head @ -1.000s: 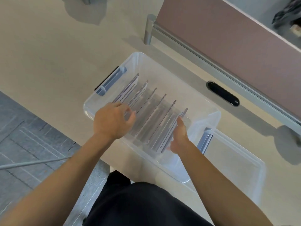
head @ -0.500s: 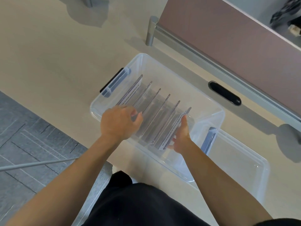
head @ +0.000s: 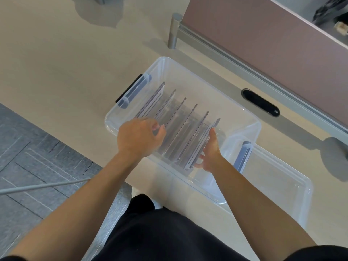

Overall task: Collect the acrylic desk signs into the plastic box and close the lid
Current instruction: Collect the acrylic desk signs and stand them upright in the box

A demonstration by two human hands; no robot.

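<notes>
Six acrylic signs (head: 180, 129) upright in one box (head: 243, 117), two hands (head: 138, 139) bracketing

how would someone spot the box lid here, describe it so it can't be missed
Start at the clear plastic box on the beige desk. The lid lies beside it, partly under its right end. Unlike the box, it is shallow and holds no signs.

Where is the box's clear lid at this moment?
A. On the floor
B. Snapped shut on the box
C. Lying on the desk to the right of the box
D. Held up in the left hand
C: the lid lies open-side-up on the desk beside the plastic box, whose top is open with the acrylic signs standing inside.
</notes>
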